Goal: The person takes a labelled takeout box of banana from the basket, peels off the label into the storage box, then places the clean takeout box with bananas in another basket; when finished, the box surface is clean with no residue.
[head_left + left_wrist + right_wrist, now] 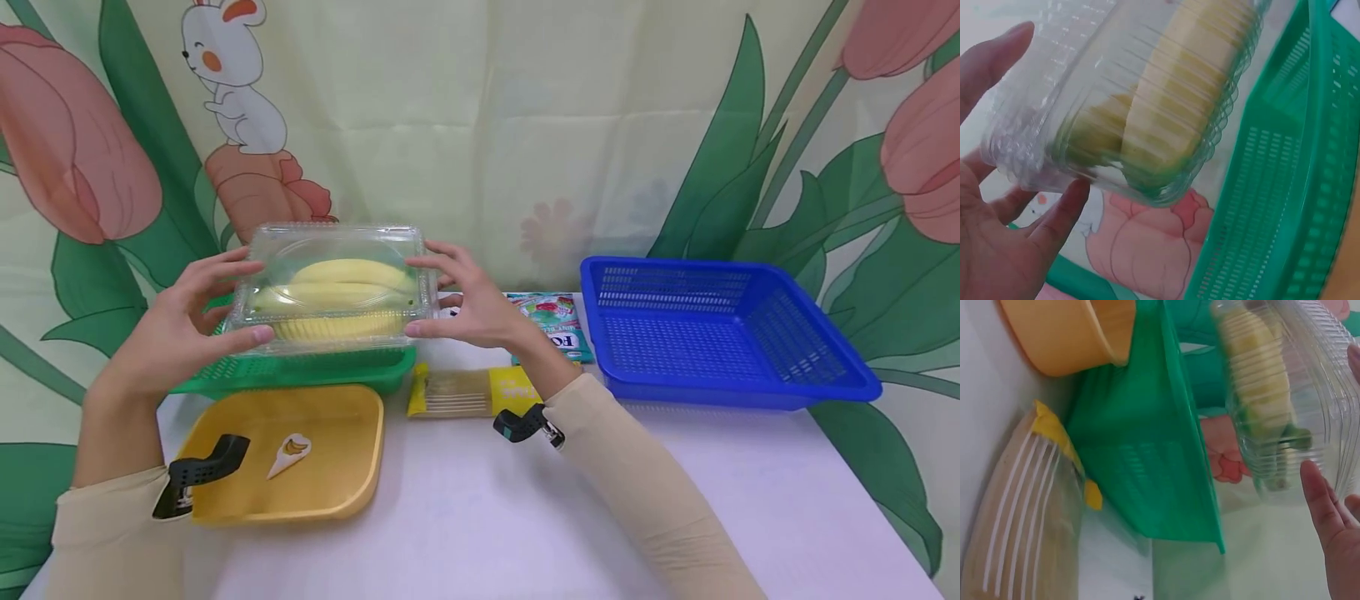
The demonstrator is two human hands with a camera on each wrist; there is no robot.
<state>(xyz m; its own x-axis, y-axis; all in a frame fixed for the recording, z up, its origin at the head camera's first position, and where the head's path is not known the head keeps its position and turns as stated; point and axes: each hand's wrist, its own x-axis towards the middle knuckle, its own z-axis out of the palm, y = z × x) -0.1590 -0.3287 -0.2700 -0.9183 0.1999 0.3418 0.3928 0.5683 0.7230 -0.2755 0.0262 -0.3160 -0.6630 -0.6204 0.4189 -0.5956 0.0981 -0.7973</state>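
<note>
Both hands hold up a clear plastic clamshell box (337,287) with several yellow bananas (345,296) inside. My left hand (198,312) grips its left end, thumb at the near side and fingers spread behind. At the right end my right hand (472,304) grips it the same way, thumb along the lower edge. The box hangs above a green basket (390,367), tilted so its top shows in the head view. In the left wrist view the bananas (1179,94) show through the ribbed wall, and the right wrist view shows the box (1310,394) beside the green basket's rim.
A yellow tray (337,475) with a banana-picture tag (291,450) sits in front of the green basket. A yellow-and-clear packet (457,393) lies at centre, a teal packet (551,321) behind it. A blue basket (675,350) stands at right.
</note>
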